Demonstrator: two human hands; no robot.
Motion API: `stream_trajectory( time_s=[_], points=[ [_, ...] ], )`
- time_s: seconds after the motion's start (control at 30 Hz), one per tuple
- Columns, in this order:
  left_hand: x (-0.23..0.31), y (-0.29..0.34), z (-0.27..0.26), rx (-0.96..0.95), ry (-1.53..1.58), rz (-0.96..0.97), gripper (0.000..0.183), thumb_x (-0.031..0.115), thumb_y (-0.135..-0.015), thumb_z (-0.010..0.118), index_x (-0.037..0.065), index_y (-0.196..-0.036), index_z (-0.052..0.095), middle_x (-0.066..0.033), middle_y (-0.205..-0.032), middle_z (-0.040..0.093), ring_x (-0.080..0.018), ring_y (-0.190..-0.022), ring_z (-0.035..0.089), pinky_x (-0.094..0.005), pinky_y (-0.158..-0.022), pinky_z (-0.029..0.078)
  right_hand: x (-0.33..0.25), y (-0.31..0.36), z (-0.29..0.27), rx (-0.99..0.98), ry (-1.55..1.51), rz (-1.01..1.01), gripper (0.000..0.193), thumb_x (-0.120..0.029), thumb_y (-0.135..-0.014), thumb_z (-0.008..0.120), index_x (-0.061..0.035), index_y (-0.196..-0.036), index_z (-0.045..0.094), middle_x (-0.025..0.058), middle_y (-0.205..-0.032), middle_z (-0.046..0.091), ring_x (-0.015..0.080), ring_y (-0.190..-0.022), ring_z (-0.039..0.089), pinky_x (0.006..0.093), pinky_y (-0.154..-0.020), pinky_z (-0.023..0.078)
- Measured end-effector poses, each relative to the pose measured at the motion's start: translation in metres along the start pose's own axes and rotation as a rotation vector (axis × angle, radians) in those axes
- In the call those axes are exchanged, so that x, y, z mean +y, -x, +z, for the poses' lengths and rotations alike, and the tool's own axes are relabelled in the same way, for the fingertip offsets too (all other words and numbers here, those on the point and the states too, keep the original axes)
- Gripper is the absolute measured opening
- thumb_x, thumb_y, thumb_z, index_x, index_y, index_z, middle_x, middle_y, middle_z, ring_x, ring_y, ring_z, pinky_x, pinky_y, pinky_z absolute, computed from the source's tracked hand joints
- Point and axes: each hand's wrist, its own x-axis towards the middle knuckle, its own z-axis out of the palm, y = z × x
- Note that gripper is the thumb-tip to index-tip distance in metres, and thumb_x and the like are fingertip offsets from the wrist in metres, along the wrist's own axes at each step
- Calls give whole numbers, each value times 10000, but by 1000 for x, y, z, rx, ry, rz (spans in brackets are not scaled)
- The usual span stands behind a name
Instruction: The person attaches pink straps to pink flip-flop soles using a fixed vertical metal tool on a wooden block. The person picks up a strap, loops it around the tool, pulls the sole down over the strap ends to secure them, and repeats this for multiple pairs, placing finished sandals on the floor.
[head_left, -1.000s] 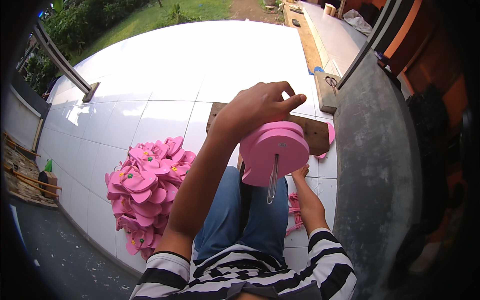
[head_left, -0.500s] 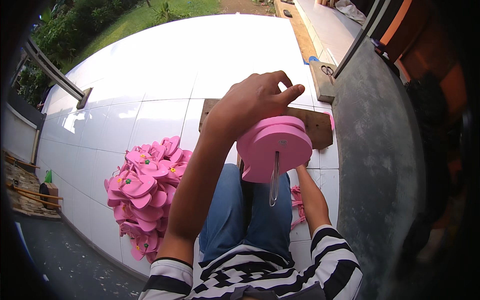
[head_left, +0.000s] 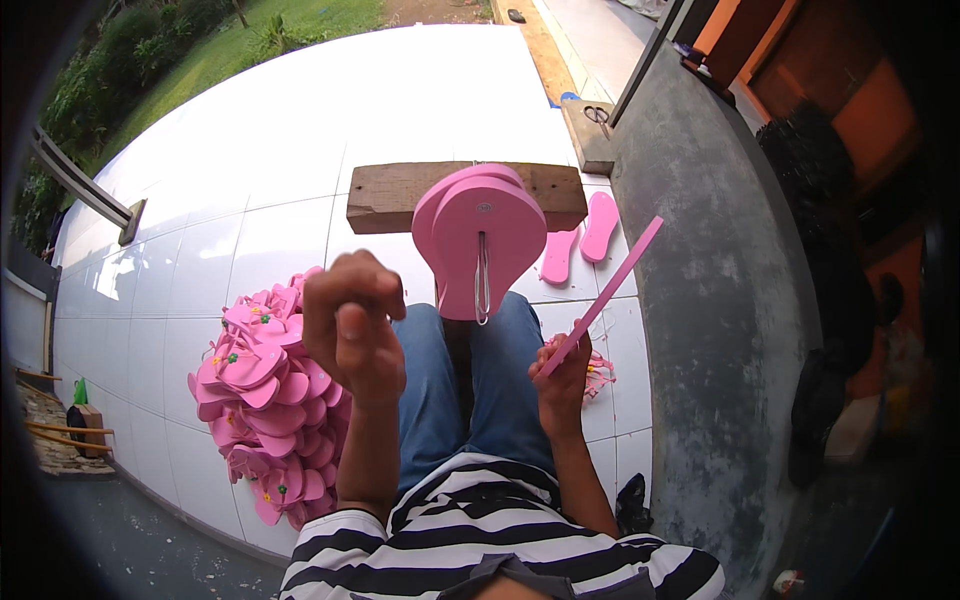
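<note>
My left hand (head_left: pixel 355 325) is raised left of the stacked pink flip-flop soles (head_left: pixel 455 215), fingers curled in toward the thumb, and no object shows in it. My right hand (head_left: pixel 563 375) grips one end of a single pink flip-flop sole (head_left: pixel 610 290), which is tilted up to the right and seen nearly edge-on. The stacked soles rest against a wooden block (head_left: pixel 380 195) in front of my knees. A thin looped metal rod (head_left: pixel 482 285) sticks out from the front sole toward me. Neither hand touches the stack.
A large heap of pink flip-flops (head_left: pixel 270 400) with small flower ornaments lies on the white tiles at left. Two loose soles (head_left: pixel 599 225) lie beyond the block at right, and pink straps (head_left: pixel 597 378) lie behind my right hand. Scissors (head_left: pixel 596 115) rest on a ledge near a grey wall.
My left hand has moved from above the wooden block back toward me and left, its fingers curling in. My right hand has risen from behind the stack, with a pink sole now visible in it.
</note>
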Motion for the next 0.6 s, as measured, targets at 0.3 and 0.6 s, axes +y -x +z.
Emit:
stream_trajectory(
  time_s=[0.3,0.6],
  points=[
    [50,73,-19,-430,-430,-196,428,121,-763,814,19,-1101,573,-156,-975,687,-254,-869,667,-356,-784,531,-10,32,26,-326,898,-363,802,-137,-637,885,-52,-1249,375,158,-1165,468,293,-1084,495,392,-911,440],
    [8,70,-5,-494,-533,-253,363,40,-813,740,34,-1143,589,-145,-1119,645,-272,-1014,638,-378,-865,507,-25,-17,13,-208,518,-45,489,-57,-891,686,-39,-1300,419,108,-1221,562,215,-1170,545,360,-1027,410]
  ],
)
